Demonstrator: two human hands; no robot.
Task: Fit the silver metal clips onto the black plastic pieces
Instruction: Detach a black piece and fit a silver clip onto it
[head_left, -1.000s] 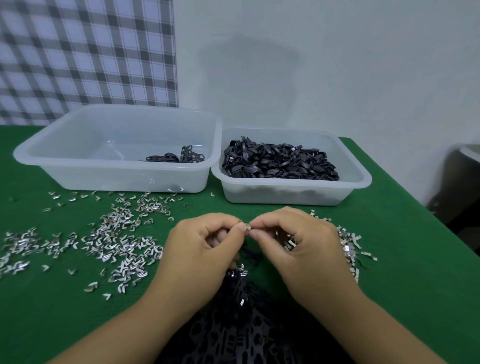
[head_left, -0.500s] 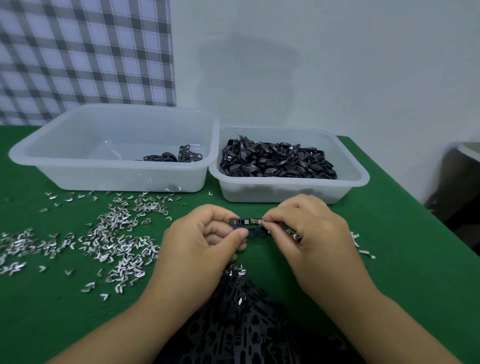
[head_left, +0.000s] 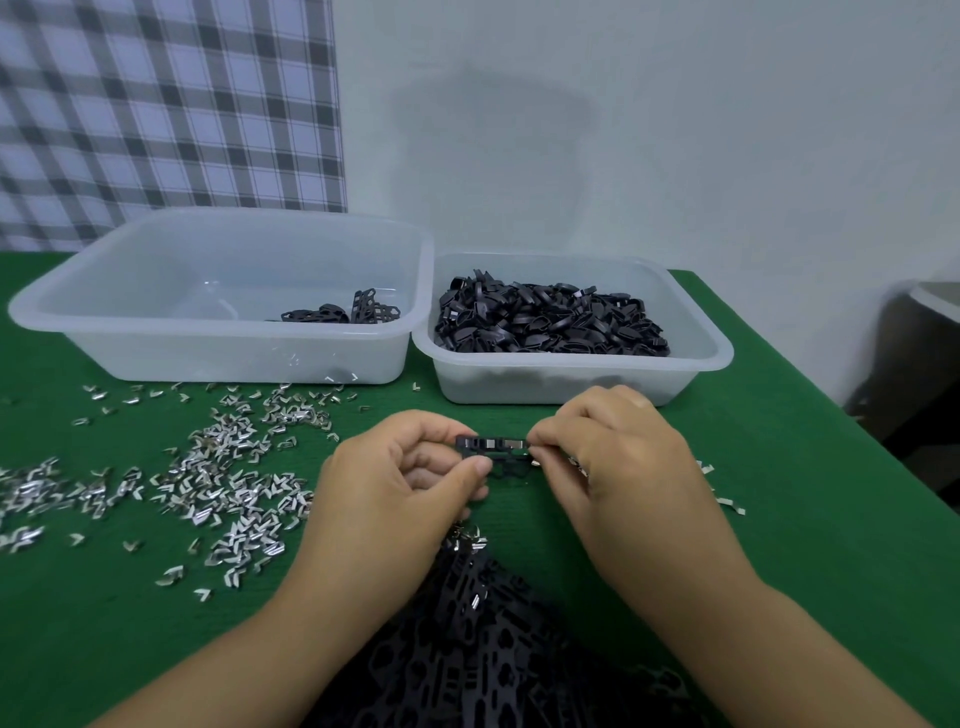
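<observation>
Vs 1 s ago the hands have drawn apart. The black plastic piece now spans between them at centre frame, just above the green table. L hand pinches its left end and R hand pinches the right end, where a silver clip sits on the top edge. I'd judge this clip seated, or nearly. Loose clips wait at left of frame.

Person, head-camera view: left hand and right hand, both bare. Forearms bare down to the lower edge. Fingernails short and plain.
</observation>
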